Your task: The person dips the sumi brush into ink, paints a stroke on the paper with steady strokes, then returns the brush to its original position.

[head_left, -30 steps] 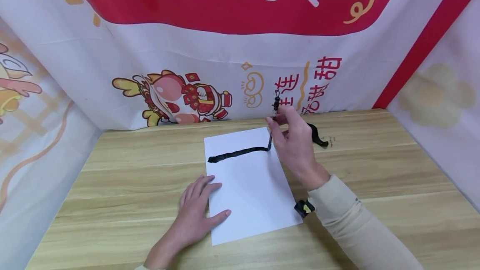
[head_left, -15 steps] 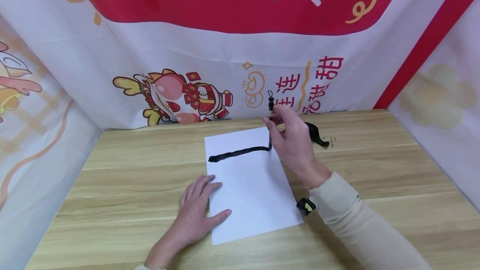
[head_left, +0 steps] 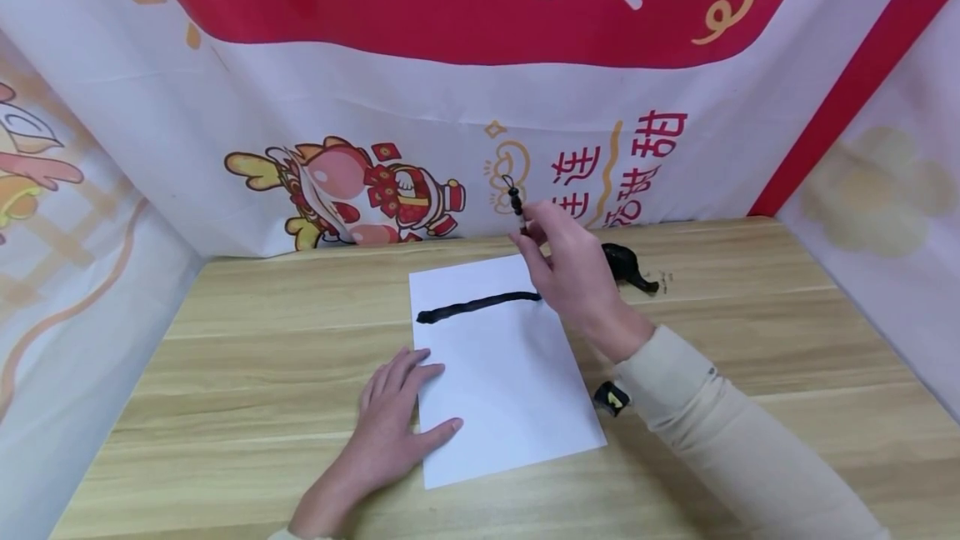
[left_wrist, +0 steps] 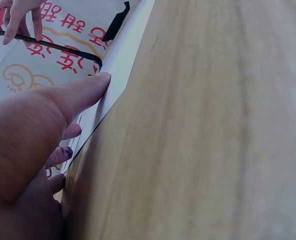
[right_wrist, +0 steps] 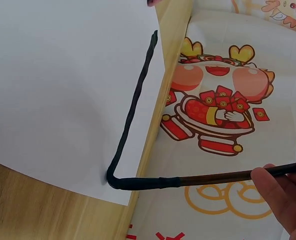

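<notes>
My right hand (head_left: 581,273) pinches a writing brush (right_wrist: 213,179) high on its dark handle, between thumb and fingertips. The handle's looped top leans left in the head view. In the right wrist view the brush's black bristles bend at the right end of a thick black ink stroke (head_left: 480,305). That stroke runs across the upper part of a white sheet of paper (head_left: 502,390). My left hand (head_left: 393,419) rests on the sheet's left edge, fingers spread, thumb lying on the paper. Dark smudges mark some of its fingertips in the left wrist view.
A glossy black object (head_left: 628,267) with a narrow tapering end lies right of the sheet, partly behind the right hand, with small dark marks beside it. The wooden table (head_left: 262,373) meets a printed cloth backdrop (head_left: 420,107) behind. A small black device (head_left: 612,398) sits at the right wrist.
The right hand has shifted a little left, and the brush handle has tipped from near upright to leaning left. The ink stroke looks nearly the same length. The left hand stays put.
</notes>
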Motion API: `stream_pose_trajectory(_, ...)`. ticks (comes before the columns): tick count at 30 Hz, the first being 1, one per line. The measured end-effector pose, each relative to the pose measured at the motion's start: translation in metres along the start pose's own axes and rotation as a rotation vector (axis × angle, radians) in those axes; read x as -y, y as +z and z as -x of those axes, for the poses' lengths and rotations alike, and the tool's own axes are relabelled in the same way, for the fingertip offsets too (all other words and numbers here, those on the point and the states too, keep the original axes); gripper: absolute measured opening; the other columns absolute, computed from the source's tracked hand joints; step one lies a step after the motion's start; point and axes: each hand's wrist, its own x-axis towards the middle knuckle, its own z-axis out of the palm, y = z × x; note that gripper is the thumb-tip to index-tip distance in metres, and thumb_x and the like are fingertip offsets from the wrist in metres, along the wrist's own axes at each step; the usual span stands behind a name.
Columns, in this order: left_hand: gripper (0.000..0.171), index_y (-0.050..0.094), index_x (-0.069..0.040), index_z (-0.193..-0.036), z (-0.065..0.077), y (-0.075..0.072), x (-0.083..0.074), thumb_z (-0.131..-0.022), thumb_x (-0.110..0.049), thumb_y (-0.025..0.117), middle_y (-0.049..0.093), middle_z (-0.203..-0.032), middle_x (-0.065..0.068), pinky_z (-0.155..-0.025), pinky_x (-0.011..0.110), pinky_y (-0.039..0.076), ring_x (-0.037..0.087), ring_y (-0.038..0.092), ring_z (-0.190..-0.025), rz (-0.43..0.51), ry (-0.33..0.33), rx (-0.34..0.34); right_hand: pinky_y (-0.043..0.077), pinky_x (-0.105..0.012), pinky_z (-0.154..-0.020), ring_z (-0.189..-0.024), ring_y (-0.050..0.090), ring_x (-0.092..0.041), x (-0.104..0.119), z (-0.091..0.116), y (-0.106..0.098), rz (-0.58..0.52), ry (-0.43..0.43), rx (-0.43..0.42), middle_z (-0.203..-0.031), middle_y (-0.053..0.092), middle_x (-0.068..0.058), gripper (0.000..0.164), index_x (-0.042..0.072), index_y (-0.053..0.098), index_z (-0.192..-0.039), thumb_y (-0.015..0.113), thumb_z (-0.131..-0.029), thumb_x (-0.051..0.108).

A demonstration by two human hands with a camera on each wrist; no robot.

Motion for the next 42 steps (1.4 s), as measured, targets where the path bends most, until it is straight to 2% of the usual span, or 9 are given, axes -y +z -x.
stream_pose_trajectory(4, 0.070, 0.061, -0.016, -0.147, 0.001, 0.000, 0.000, -0.089, -0.046, 0.085, 0.042, -0.169, 0.014, -0.124, 0.076, 0.017, 0.044, 0.029, -0.160, 0.006, 0.017, -0.017, 0.068, -0.037, -0.081, -0.096, 0.076, -0.024, 0.001, -0.002, 0.000, 0.014, -0.019, 0.011, -0.114, 0.074, -0.012, 0.025, 0.005, 0.060, -0.127, 0.071, -0.104, 0.011)
stream_pose_trajectory(10, 0.069, 0.060, -0.017, -0.148, -0.001, -0.002, -0.002, -0.091, -0.048, 0.084, 0.040, -0.171, 0.012, -0.127, 0.074, 0.015, 0.042, 0.026, -0.162, 0.000, -0.020, 0.026, 0.067, -0.036, -0.083, -0.096, 0.075, -0.024, 0.001, -0.003, 0.000, 0.018, -0.044, 0.034, -0.112, 0.073, -0.011, 0.024, 0.006, 0.060, -0.126, 0.069, -0.105, 0.011)
stream_pose_trajectory(19, 0.069, 0.060, -0.018, -0.148, -0.001, -0.002, -0.002, -0.091, -0.049, 0.084, 0.040, -0.171, 0.011, -0.127, 0.073, 0.016, 0.041, 0.026, -0.162, -0.006, -0.022, 0.029, 0.067, -0.038, -0.081, -0.095, 0.076, -0.024, 0.003, -0.004, -0.002, 0.028, -0.043, 0.060, -0.111, 0.072, -0.010, 0.021, 0.008, 0.060, -0.124, 0.069, -0.106, 0.013)
stream_pose_trajectory(22, 0.069, 0.060, -0.018, -0.148, -0.001, -0.002, -0.002, -0.091, -0.049, 0.084, 0.041, -0.170, 0.011, -0.127, 0.073, 0.017, 0.041, 0.027, -0.162, -0.005, -0.017, 0.025, 0.068, -0.038, -0.079, -0.095, 0.076, -0.025, 0.001, -0.005, -0.005, 0.023, -0.096, 0.011, -0.110, 0.072, -0.012, 0.021, 0.005, 0.061, -0.123, 0.069, -0.106, 0.012)
stream_pose_trajectory(27, 0.069, 0.061, -0.017, -0.146, 0.001, 0.001, 0.000, -0.090, -0.048, 0.084, 0.042, -0.168, 0.014, -0.124, 0.076, 0.018, 0.044, 0.029, -0.159, 0.001, 0.021, -0.016, 0.068, -0.035, -0.073, -0.092, 0.077, -0.026, -0.001, -0.012, -0.016, -0.052, -0.176, -0.119, -0.106, 0.072, -0.017, 0.021, -0.001, 0.062, -0.122, 0.070, -0.105, 0.010)
stream_pose_trajectory(32, 0.069, 0.061, -0.016, -0.146, 0.000, 0.001, 0.000, -0.090, -0.047, 0.085, 0.042, -0.168, 0.014, -0.124, 0.075, 0.017, 0.044, 0.028, -0.159, 0.004, 0.017, -0.010, 0.067, -0.034, -0.068, -0.088, 0.077, -0.026, -0.004, -0.016, -0.028, -0.091, -0.139, -0.193, -0.103, 0.074, -0.017, 0.023, -0.001, 0.062, -0.121, 0.071, -0.104, 0.010)
stream_pose_trajectory(38, 0.069, 0.060, -0.017, -0.148, -0.002, -0.003, -0.004, -0.092, -0.047, 0.084, 0.039, -0.171, 0.012, -0.127, 0.073, 0.015, 0.042, 0.025, -0.162, -0.003, -0.031, 0.040, 0.059, -0.015, -0.066, -0.085, 0.077, -0.026, -0.013, -0.015, -0.047, -0.130, -0.087, -0.281, -0.098, 0.073, -0.020, 0.028, -0.005, 0.059, -0.121, 0.074, -0.102, 0.010)
stream_pose_trajectory(42, 0.069, 0.059, -0.017, -0.149, -0.001, -0.003, -0.005, -0.092, -0.047, 0.083, 0.039, -0.172, 0.012, -0.128, 0.073, 0.014, 0.042, 0.024, -0.163, -0.004, -0.036, 0.046, 0.058, -0.009, -0.067, -0.085, 0.075, -0.022, -0.019, -0.010, -0.063, -0.192, 0.000, -0.288, -0.099, 0.070, -0.021, 0.035, -0.008, 0.052, -0.126, 0.072, -0.103, 0.008)
